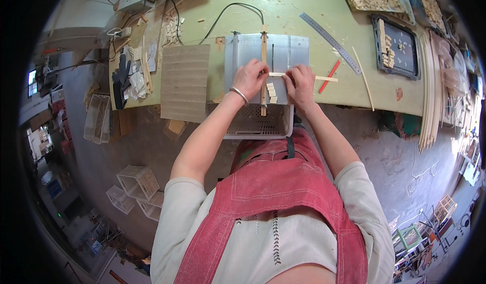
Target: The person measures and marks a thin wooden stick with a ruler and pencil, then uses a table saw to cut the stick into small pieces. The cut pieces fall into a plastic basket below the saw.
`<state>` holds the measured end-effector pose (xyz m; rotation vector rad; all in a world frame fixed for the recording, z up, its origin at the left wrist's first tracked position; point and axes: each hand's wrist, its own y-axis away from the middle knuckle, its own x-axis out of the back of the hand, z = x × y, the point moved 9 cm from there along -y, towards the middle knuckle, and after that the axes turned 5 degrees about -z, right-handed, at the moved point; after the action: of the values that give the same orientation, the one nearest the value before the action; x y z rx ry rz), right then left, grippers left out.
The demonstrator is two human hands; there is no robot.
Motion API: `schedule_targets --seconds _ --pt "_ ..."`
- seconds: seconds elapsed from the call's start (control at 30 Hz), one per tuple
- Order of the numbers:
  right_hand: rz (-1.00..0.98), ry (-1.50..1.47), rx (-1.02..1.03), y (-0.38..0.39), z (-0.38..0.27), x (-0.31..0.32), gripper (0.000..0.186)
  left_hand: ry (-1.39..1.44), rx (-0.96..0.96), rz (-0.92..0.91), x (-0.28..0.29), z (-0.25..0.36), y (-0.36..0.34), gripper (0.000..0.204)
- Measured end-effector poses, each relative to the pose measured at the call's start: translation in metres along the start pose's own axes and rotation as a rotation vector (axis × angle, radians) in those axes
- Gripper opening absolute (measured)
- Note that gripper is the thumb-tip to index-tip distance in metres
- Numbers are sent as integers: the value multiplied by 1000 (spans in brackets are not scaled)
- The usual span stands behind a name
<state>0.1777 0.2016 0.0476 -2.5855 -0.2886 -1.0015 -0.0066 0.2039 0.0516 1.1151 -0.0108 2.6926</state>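
A thin pale wooden strip (326, 78) lies crosswise over a small metal-topped table saw (298, 46). My right hand (300, 85) pinches it, its longer end sticking out to the right. My left hand (249, 79), a bangle on its wrist, has its fingers closed at the strip's left end, against a wooden fence (264, 46) fixed front to back on the saw top. Its fingertips partly hide that end. A dark slot (273, 54) runs in the metal behind the strip. Just in front of the strip, several short cut wood pieces (272, 93) lie beside the fence.
Right of the saw lie a red pencil-like marker (330, 75), a steel ruler (331, 42) and another strip (363, 79). A black tray (418, 56) holds wood pieces. Left stands a cardboard sheet (185, 81). A plastic crate (286, 127) sits below the table edge; a black cable (223, 12) curves behind.
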Motion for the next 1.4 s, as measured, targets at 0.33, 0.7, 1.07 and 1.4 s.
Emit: schedule_targets --seconds 0.33,0.7,1.07,1.4 --pt "51 29 17 -14 8 2 14 -11 -26 34 7 -2 -15 8" --pt "3 -7 15 11 -19 -10 14 103 13 14 2 4 16 8" --pt "22 8 0 14 -6 7 14 2 -33 2 0 6 13 8" --pt "32 15 -7 -2 0 5 13 -15 -38 20 1 -1 -4 8"
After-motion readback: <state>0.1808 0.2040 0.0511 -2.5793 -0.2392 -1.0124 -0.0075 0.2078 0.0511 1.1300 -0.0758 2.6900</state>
